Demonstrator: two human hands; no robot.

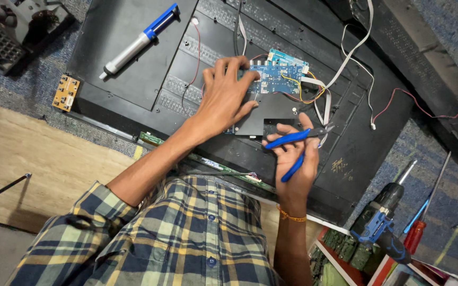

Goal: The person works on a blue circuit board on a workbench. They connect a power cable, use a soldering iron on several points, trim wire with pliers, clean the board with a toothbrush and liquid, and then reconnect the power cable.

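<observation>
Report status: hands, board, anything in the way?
Left hand pressing blue circuit board. Right hand gripping blue-handled cutters. Loose wires beside board.

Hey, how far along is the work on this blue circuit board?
Done: the black back panel lies open, and the blue circuit board is exposed. In hand: the left hand presses on the board's edge while the right hand holds blue-handled pliers beside the wires. Left: yellow, red and white wires remain attached to the board; the desoldering pump lies unused.
</observation>
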